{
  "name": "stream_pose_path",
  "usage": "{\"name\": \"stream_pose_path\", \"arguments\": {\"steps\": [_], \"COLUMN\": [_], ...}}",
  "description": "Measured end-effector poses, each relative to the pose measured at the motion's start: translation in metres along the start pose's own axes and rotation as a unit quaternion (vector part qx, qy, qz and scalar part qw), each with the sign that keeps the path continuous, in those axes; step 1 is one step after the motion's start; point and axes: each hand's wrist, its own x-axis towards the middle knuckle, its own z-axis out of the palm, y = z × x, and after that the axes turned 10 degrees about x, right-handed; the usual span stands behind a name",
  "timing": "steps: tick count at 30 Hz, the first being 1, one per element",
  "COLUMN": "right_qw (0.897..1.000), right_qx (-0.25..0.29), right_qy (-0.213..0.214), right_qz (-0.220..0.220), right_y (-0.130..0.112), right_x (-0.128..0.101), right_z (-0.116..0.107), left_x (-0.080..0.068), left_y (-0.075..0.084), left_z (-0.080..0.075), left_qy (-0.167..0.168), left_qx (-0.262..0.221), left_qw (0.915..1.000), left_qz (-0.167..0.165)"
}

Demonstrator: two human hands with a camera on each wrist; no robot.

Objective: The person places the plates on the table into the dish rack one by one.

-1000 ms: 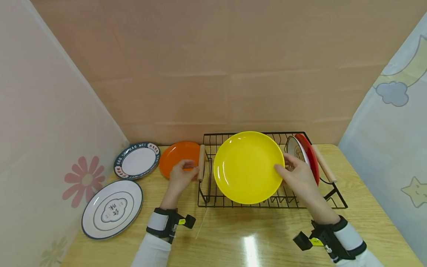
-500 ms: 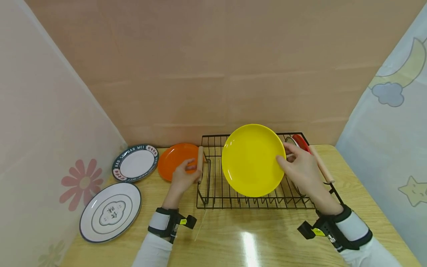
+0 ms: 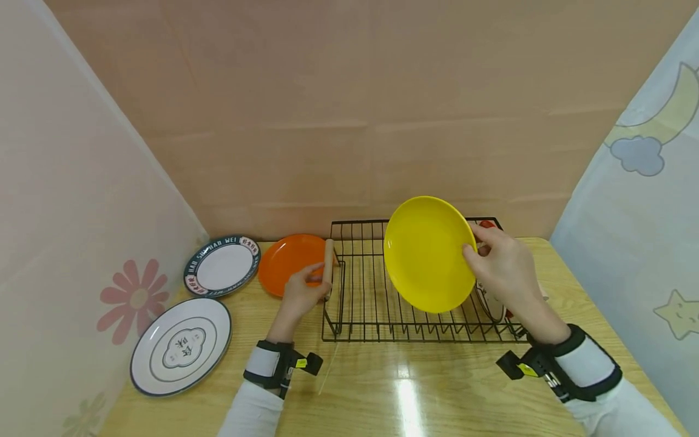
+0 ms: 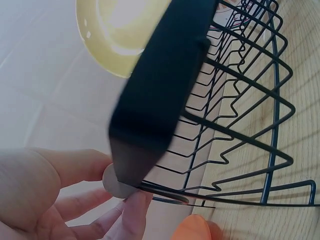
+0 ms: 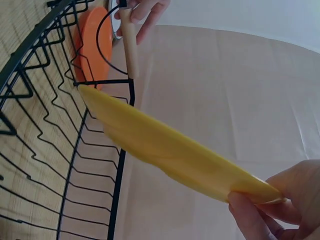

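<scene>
My right hand [image 3: 505, 267] pinches the right rim of a yellow plate [image 3: 429, 255] between thumb and fingers. The plate is held tilted above the black wire dish rack [image 3: 371, 341], and the right wrist view shows it nearly edge-on. With my left hand [image 3: 300, 294] I hold the wooden handle [image 3: 328, 267] at the rack's left end; in the left wrist view thumb and fingers lie around this handle [image 4: 114, 181]. At the rack's right end stand a white plate [image 3: 493, 308] and a red plate [image 3: 487, 224], mostly hidden behind my right hand.
An orange plate [image 3: 289, 258] lies left of the rack, partly behind my left hand. Farther left are a plate with a dark teal lettered rim [image 3: 224, 265] and a white plate with a blue edge [image 3: 182, 373]. A brown-papered wall [image 3: 349, 152] rises behind the rack.
The yellow plate has moved right and up in my right hand and turned more edge-on, now covering more of the rack's right side. My left hand has closed onto the rack's handle.
</scene>
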Motion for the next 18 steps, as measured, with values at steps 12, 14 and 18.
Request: {"name": "stream_pose_path", "arguments": {"steps": [12,14,18], "right_qw": [0.992,0.990,0.988], "right_qx": [-0.070,-0.078,-0.091], "right_qy": [0.033,0.038,0.041], "right_qz": [-0.097,-0.108,-0.117], "right_y": [0.011,0.013,0.015], "right_x": [0.004,0.005,0.006], "right_z": [0.001,0.001,0.001], "left_x": [0.000,0.000,0.000], "left_y": [0.000,0.000,0.000], "left_z": [0.001,0.001,0.001], "left_qy": [0.003,0.003,0.002], "left_qx": [-0.002,-0.003,-0.002], "left_qw": [1.0000,1.0000,1.0000], "left_qz": [0.006,0.005,0.003]}}
